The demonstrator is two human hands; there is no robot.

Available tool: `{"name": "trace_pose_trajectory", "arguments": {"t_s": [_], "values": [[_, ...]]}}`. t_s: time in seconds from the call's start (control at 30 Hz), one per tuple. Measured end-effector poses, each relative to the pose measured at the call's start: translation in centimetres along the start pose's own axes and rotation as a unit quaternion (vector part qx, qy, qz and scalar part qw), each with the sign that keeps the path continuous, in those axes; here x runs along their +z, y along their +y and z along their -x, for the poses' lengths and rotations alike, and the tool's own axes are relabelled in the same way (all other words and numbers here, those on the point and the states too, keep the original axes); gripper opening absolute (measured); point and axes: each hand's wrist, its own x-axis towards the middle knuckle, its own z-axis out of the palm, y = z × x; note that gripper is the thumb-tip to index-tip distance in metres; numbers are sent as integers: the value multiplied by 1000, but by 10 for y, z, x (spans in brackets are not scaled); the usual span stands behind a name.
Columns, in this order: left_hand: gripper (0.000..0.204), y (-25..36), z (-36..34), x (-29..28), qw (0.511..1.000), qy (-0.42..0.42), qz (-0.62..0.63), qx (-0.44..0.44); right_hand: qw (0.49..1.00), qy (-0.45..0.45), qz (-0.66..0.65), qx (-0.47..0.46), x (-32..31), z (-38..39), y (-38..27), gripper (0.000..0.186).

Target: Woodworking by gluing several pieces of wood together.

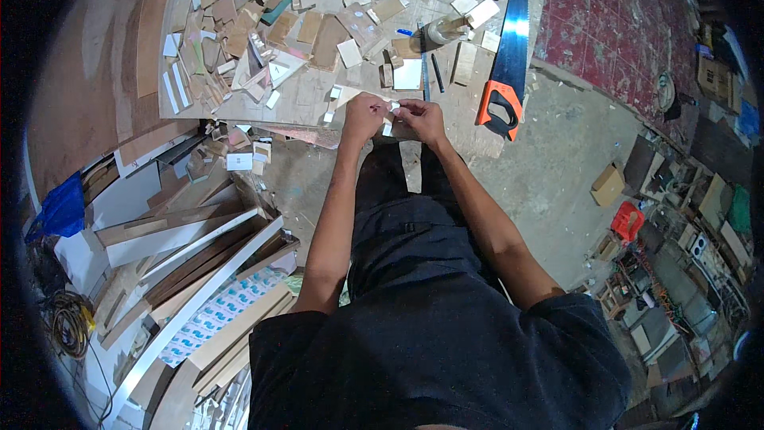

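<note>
At the near edge of the plywood worktop [223, 107], my left hand [363, 116] and my right hand [419, 122] are close together around a small white piece [395, 107]. My right thumb and fingers pinch that piece. The left fingers are closed beside it; what they grip is too small to make out. Small white and pale wood offcuts [334, 92] lie just left of my hands. Beyond them are a white square block [407, 74], a thin ruler [425, 64] and a dark pencil-like stick [437, 72].
An orange-handled handsaw [500, 106] lies at the worktop's right, near a bottle [442, 31]. Scattered offcuts [239, 32] cover its left. Stacked boards [199, 287] stand at lower left beside a coiled cable [73, 325]. A red plastic object [628, 222] and timber scraps lie at right.
</note>
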Motion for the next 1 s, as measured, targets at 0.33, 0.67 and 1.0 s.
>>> {"name": "trace_pose_trajectory", "arguments": {"t_s": [0.33, 0.67, 1.0], "values": [[18, 1, -4, 2, 999, -29, -40, 4, 999, 11, 24, -45, -4, -9, 16, 29], [13, -1, -3, 2, 998, -29, -22, -45, 1000, -13, -1, 1, -3, 3, -3, 34], [15, 6, -4, -2, 999, -33, -16, -33, 999, -21, 34, 2, -7, 0, -1, 33]]}}
